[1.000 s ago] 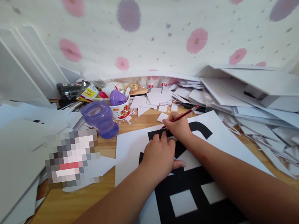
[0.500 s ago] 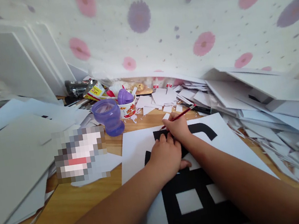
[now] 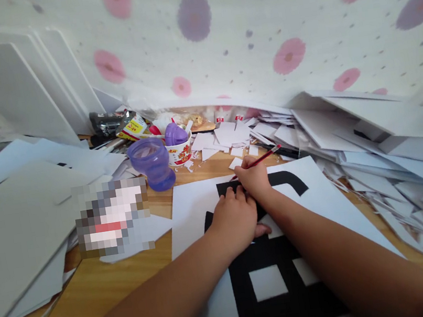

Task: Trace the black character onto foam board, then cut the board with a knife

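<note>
A large white sheet (image 3: 320, 195) printed with a thick black character lies on the wooden table in front of me. My left hand (image 3: 233, 218) presses down on the sheet, fingers curled over the black print. Just beyond it my right hand (image 3: 253, 176) grips a thin red-handled tool (image 3: 263, 158), like a pencil or craft knife. Its tip sits on the top edge of the black shape and its far end points up to the right.
A purple plastic cup (image 3: 154, 163) and a small printed bowl (image 3: 179, 152) with a purple lid stand behind the sheet among white paper scraps (image 3: 228, 136). Heaps of white board offcuts (image 3: 384, 143) fill the right. White boards (image 3: 24, 207) pile up at the left, under a flowered cloth (image 3: 216, 30).
The view has shifted slightly. Both hands stay at the same spot on the black print, with the red-handled tool barely moved.
</note>
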The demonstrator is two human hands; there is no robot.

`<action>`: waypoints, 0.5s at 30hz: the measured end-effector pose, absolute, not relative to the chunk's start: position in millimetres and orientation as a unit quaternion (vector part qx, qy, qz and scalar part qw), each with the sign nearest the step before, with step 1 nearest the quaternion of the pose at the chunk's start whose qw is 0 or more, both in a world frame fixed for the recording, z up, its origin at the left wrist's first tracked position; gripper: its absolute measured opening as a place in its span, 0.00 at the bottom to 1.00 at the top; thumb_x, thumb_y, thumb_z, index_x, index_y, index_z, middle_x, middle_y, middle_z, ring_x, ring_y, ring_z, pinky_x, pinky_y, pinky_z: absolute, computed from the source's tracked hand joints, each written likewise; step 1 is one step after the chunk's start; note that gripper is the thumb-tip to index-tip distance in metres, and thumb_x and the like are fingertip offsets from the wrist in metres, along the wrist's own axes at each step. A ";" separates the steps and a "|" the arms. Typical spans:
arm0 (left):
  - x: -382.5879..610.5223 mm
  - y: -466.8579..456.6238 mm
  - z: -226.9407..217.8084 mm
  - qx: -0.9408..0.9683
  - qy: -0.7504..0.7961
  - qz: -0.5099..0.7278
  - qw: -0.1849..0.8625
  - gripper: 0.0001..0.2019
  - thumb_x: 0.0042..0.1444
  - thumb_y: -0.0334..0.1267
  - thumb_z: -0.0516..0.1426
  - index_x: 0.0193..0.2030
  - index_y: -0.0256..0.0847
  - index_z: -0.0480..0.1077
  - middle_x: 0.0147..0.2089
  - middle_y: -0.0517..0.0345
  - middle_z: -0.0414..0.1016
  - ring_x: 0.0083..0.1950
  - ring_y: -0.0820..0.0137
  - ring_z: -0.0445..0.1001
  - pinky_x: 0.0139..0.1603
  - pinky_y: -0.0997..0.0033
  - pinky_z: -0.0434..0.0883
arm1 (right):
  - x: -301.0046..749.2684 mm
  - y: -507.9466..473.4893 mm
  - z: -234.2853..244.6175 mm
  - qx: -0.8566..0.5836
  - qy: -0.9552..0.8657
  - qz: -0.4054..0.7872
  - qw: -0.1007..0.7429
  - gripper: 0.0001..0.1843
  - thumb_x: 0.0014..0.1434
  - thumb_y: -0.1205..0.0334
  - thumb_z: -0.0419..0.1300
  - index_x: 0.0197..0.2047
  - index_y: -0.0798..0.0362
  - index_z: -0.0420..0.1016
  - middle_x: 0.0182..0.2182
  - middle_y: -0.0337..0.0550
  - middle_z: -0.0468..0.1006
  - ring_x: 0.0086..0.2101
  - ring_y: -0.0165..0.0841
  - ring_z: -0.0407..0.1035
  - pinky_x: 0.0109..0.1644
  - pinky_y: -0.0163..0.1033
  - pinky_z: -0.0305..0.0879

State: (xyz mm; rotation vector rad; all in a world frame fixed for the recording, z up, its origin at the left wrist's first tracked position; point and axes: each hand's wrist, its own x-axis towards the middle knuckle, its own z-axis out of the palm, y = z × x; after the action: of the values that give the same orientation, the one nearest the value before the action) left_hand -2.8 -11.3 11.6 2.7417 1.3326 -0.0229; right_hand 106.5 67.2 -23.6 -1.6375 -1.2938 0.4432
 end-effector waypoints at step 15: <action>-2.3 -11.6 10.8 0.899 0.435 -0.011 0.048 0.46 0.47 0.63 0.59 0.63 0.26 0.60 0.63 0.31 0.61 0.62 0.42 0.61 0.59 0.52 0.64 | 106.6 65.4 -23.5 -0.671 -0.537 0.173 0.481 0.12 0.43 0.64 0.56 0.17 0.49 0.53 0.14 0.31 0.58 0.20 0.29 0.54 0.25 0.36 0.50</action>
State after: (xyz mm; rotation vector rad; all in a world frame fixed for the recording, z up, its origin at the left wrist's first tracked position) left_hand -2.3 -11.6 10.8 2.7423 1.3257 -0.0333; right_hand 106.6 65.4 -23.5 -1.6359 -1.3088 0.4224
